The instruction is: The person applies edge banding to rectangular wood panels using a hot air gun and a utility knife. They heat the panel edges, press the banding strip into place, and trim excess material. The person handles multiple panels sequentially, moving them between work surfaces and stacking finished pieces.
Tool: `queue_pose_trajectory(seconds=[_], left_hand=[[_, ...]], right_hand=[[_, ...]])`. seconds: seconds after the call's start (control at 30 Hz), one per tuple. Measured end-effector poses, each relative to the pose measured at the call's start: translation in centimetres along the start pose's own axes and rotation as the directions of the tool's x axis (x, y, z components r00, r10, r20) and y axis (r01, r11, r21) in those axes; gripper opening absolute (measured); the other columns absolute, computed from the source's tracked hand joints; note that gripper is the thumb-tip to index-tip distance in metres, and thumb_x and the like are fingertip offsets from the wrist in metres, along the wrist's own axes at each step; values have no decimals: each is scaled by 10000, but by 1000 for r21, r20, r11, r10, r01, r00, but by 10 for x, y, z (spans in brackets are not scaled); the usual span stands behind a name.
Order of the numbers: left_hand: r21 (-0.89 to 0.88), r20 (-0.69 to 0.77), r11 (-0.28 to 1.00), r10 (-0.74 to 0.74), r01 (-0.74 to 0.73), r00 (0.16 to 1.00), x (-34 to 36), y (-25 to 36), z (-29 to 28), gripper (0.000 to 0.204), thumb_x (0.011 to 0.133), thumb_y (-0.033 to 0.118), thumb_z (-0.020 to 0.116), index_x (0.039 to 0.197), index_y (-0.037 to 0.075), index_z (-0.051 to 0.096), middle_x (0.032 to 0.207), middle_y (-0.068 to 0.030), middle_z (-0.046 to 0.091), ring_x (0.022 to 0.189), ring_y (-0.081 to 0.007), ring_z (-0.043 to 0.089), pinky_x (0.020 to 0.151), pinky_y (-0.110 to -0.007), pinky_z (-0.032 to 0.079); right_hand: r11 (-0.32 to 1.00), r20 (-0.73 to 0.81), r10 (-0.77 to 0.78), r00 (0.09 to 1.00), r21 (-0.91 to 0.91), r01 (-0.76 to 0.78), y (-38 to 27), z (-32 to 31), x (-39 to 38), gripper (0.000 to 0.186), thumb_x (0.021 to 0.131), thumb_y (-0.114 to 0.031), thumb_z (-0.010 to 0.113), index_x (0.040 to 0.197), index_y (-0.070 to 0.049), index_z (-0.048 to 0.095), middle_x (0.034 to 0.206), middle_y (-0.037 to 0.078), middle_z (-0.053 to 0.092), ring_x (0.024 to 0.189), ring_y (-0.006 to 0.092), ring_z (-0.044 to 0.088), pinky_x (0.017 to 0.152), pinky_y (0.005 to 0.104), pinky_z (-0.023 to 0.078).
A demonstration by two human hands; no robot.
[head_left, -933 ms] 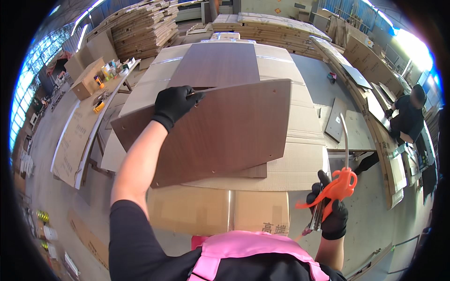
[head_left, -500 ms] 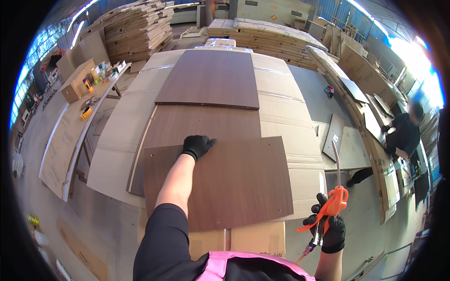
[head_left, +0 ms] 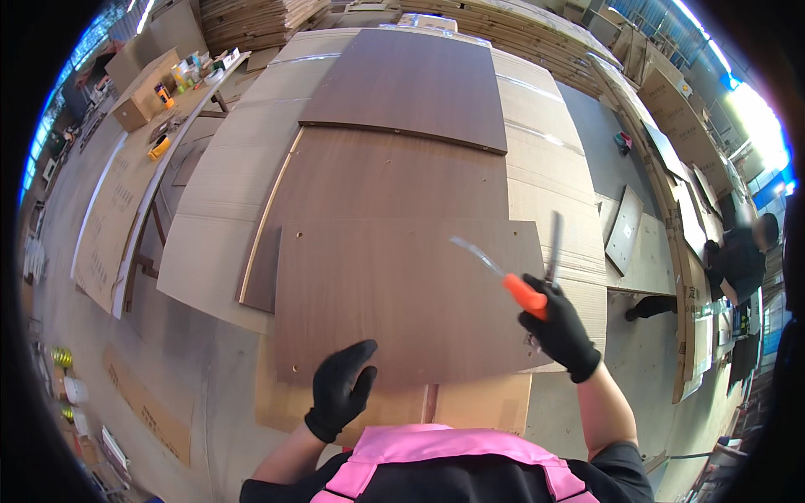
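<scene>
A brown panel (head_left: 394,293) with small corner holes lies at the near end of the cardboard-covered stack (head_left: 210,235), overlapping another brown panel (head_left: 377,184); a third panel (head_left: 402,84) lies beyond. My gloved left hand (head_left: 340,390) is at the near panel's lower left edge, thumb and fingers apart, holding nothing. My gloved right hand (head_left: 558,331), over the panel's right part, is closed on an orange air blow gun (head_left: 524,293). Its thin nozzle and another upright metal shape are blurred, so I cannot tell their exact form.
A side table (head_left: 117,218) on the left holds a carton (head_left: 142,101), bottles and a yellow tool. Wood stacks (head_left: 260,17) stand behind. At right, a co-worker (head_left: 742,260) in dark clothes stands by long cardboard-covered boards (head_left: 688,277).
The raised panel has come down flat toward me. My left hand has let go and drawn back to its near edge. My right hand with the blow gun has moved up over it.
</scene>
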State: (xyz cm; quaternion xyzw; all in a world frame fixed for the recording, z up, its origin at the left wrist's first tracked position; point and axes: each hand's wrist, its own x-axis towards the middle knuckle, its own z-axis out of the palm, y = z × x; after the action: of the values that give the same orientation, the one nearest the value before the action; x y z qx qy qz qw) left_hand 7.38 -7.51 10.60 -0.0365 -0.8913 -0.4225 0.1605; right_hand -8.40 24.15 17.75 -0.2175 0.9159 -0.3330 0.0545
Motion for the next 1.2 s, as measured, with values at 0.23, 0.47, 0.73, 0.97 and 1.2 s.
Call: queue_pose_trajectory(seconds=[0.23,0.47,0.73,0.97,1.2], left_hand=[[-856,442,50,-447,515,778,-8,19,57,380,1029,287,353,1054,8,610,692,-29,589,532,-80,486,497,-221,386],[-750,450,399,-278,528,849,28,53,47,430,1033,263,280,808,39,569,519,14,427,416,-57,332,428,-215,269],[-835,510,133,-179,534,841,35,49,64,402,1025,357,353,1087,46,599,809,-48,625,673,-125,598,613,-263,475],[-765,309,293,-615,574,725,-69,-22,31,353,1008,351,424,1145,61,572,839,-45,623,714,-128,603,624,-253,468],[-724,633,-139,-525,676,569,-117,-30,56,308,1000,299,429,1137,38,520,899,-90,632,776,-147,606,640,-259,472]], right_hand=[[969,346,-180,921,-97,226,-57,75,-33,585,843,-213,640,1349,-51,396,1225,211,538,940,398,599,773,483,475],[887,553,-236,799,458,-55,-53,52,-82,690,816,-201,743,1388,-43,391,1136,132,568,891,204,613,816,332,497],[540,434,-136,891,786,-301,1,64,-118,468,844,-192,684,1227,24,525,1079,114,607,888,210,633,830,335,483],[777,267,501,823,279,-564,5,-42,-130,282,812,-174,706,984,39,641,709,47,623,579,110,584,568,256,466],[992,647,94,757,-128,-14,-37,-22,-135,310,748,-248,725,875,12,615,795,230,612,777,387,602,699,425,480]])
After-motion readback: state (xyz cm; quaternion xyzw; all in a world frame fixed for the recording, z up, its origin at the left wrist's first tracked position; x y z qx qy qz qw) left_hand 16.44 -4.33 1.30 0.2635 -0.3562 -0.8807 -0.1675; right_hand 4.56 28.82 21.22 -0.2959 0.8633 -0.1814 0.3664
